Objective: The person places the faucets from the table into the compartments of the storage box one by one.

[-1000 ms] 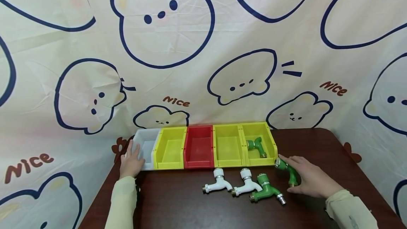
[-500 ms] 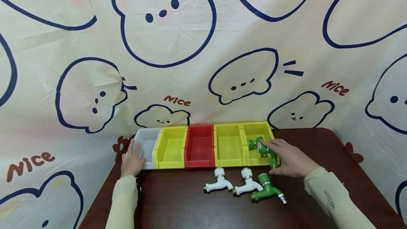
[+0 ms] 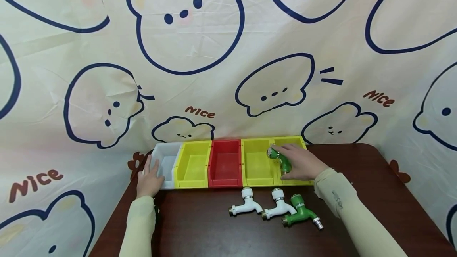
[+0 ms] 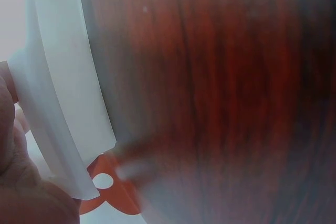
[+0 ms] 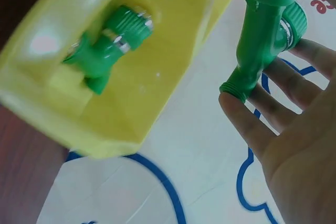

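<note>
My right hand point(image 3: 302, 163) holds a green faucet point(image 3: 281, 159) over the two yellow bins at the right of the row. In the right wrist view the fingers grip that faucet at its side, with its threaded end pointing up. Below, a second green faucet point(image 5: 107, 45) lies inside the far-right yellow bin point(image 5: 163, 90); in the head view my hand covers it. At the row's left end, my left hand point(image 3: 149, 181) grips the side wall of the white bin point(image 3: 168, 146), thumb on the inner side.
On the brown table point(image 3: 214, 233) in front of the bins lie a white faucet point(image 3: 246, 203), another white faucet point(image 3: 279, 205) and a green faucet point(image 3: 300, 212). A red bin point(image 3: 225, 183) and another yellow bin point(image 3: 191, 185) stand mid-row. A patterned cloth point(image 3: 214, 90) hangs behind.
My right hand has carried the green faucet leftward and up, from the table right of the bins to above the yellow bins. The left hand stays on the white bin.
</note>
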The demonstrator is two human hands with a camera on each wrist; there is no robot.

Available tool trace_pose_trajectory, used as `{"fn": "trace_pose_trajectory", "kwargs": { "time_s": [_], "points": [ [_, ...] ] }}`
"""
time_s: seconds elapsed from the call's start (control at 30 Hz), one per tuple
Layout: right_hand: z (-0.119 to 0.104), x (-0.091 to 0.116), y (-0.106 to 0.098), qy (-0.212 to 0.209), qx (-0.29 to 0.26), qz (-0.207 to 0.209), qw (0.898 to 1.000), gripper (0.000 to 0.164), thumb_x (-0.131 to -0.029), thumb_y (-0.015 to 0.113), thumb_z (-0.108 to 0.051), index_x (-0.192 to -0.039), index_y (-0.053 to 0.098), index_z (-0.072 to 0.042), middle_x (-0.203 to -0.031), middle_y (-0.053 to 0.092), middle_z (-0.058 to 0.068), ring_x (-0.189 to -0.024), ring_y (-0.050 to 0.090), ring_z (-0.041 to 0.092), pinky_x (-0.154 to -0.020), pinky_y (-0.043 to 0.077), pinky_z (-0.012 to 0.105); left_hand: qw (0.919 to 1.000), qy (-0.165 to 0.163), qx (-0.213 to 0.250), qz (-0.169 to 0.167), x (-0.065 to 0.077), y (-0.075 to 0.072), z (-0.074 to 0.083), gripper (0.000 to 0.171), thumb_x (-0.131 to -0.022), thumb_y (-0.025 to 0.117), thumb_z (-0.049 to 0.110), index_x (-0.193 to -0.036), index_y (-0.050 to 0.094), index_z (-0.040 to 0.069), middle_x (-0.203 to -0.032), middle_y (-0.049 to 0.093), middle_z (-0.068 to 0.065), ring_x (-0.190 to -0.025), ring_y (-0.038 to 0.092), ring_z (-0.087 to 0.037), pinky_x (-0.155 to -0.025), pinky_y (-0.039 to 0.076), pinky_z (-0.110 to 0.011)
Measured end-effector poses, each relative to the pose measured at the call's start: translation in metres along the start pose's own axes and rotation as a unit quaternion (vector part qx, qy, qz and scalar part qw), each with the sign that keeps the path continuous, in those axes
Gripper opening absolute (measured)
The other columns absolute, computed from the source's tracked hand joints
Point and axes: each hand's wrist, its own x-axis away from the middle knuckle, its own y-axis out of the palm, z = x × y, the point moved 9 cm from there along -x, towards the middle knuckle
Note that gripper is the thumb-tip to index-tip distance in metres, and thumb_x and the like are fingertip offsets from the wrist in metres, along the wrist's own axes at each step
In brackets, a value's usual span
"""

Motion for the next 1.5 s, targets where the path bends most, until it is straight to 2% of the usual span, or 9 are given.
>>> {"fn": "trace_pose_trajectory", "kwargs": {
  "time_s": [0.2, 0.4, 0.63, 0.77, 0.87, 1.1, 1.5],
  "points": [
    [-0.014, -0.025, 0.001, -0.002, -0.008, -0.023, 1.0, 0.105, -0.075, 0.092, -0.039, -0.162, 0.037, -0.02, -0.154, 0.051, 0.018, -0.14, 0.048, 0.042, -0.11, 0.046, 0.059, 1.0, 0.001, 0.0, -0.002, 0.001, -0.001, -0.001, 0.076, -0.096, 0.052, 0.017, -0.162, 0.019, -0.003, -0.173, -0.01, -0.019, -0.126, 0.027, -0.057, -0.106, 0.033, -0.069],
    [-0.023, -0.047, 0.002, 0.015, -0.024, -0.029, 0.999, 0.104, -0.077, 0.091, -0.037, -0.163, 0.035, -0.024, -0.159, 0.047, 0.017, -0.143, 0.045, 0.04, -0.111, 0.045, 0.059, 1.0, 0.006, 0.005, 0.003, 0.001, -0.004, 0.0, 0.076, -0.096, 0.052, 0.017, -0.162, 0.021, -0.003, -0.173, -0.008, -0.019, -0.119, 0.03, -0.055, -0.102, 0.036, -0.068],
    [-0.024, -0.069, 0.019, 0.032, -0.015, -0.055, 0.998, 0.104, -0.077, 0.091, -0.04, -0.164, 0.033, -0.029, -0.161, 0.045, 0.013, -0.145, 0.045, 0.038, -0.113, 0.044, 0.058, 1.0, -0.002, 0.005, -0.004, 0.0, 0.0, -0.002, 0.076, -0.097, 0.052, 0.017, -0.162, 0.02, -0.002, -0.174, -0.01, -0.018, -0.119, 0.03, -0.055, -0.102, 0.037, -0.068],
    [-0.022, -0.079, 0.031, 0.032, -0.011, -0.06, 0.998, 0.102, -0.076, 0.091, -0.039, -0.162, 0.036, -0.029, -0.158, 0.049, 0.01, -0.141, 0.049, 0.034, -0.111, 0.046, 0.054, 1.0, 0.0, 0.004, -0.007, 0.0, 0.001, 0.0, 0.076, -0.097, 0.052, 0.017, -0.162, 0.019, -0.003, -0.174, -0.011, -0.018, -0.12, 0.03, -0.055, -0.103, 0.036, -0.068],
    [-0.022, -0.082, 0.036, 0.033, -0.018, -0.062, 0.997, 0.101, -0.076, 0.092, -0.036, -0.161, 0.039, -0.029, -0.155, 0.051, 0.009, -0.137, 0.052, 0.032, -0.11, 0.048, 0.054, 1.0, 0.0, 0.003, -0.006, 0.001, 0.001, 0.001, 0.076, -0.097, 0.052, 0.017, -0.162, 0.019, -0.003, -0.173, -0.012, -0.018, -0.12, 0.03, -0.055, -0.104, 0.035, -0.068],
    [-0.019, -0.084, 0.047, 0.046, -0.025, -0.072, 0.996, 0.104, -0.075, 0.093, -0.033, -0.162, 0.036, -0.033, -0.162, 0.044, 0.01, -0.146, 0.044, 0.035, -0.114, 0.042, 0.057, 1.0, -0.006, 0.005, -0.005, 0.001, 0.0, 0.002, 0.076, -0.097, 0.053, 0.017, -0.162, 0.019, -0.003, -0.173, -0.012, -0.018, -0.119, 0.03, -0.054, -0.104, 0.036, -0.068],
    [-0.021, -0.086, 0.065, 0.047, -0.018, -0.083, 0.995, 0.103, -0.073, 0.094, -0.03, -0.161, 0.039, -0.033, -0.159, 0.048, 0.005, -0.143, 0.047, 0.029, -0.112, 0.046, 0.052, 0.9998, -0.013, 0.018, 0.002, 0.003, 0.0, 0.001, 0.076, -0.097, 0.053, 0.016, -0.163, 0.018, -0.001, -0.174, -0.011, -0.016, -0.121, 0.029, -0.054, -0.104, 0.039, -0.069]
  ]
}}
